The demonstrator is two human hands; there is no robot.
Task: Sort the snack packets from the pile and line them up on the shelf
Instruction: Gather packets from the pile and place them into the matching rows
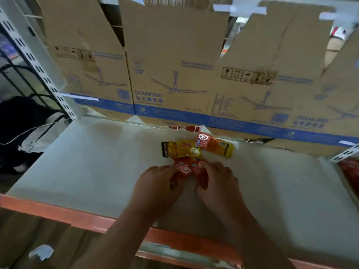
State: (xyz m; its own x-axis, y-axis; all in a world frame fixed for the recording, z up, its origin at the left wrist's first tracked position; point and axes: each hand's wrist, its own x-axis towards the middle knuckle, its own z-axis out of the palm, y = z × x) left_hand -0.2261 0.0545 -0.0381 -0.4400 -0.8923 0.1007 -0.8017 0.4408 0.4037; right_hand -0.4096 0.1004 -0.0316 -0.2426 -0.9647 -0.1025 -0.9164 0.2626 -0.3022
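Observation:
On the pale shelf board [87, 164] lies a small pile of snack packets. A yellow packet [181, 149] with a black end lies flat at the back left. Beside it on the right is an orange-and-yellow packet [214, 144], slanted. In front of these, a red packet [187, 167] with white round logos sits between my hands. My left hand [157, 185] grips its left side with curled fingers. My right hand [217, 181] grips its right side, partly hiding it.
Tall cardboard fan boxes [167, 74] form a wall along the shelf's back. An orange beam [58, 212] runs along the front edge. A white slotted upright [33, 55] stands at left. More red packets [349, 171] show at the far right edge.

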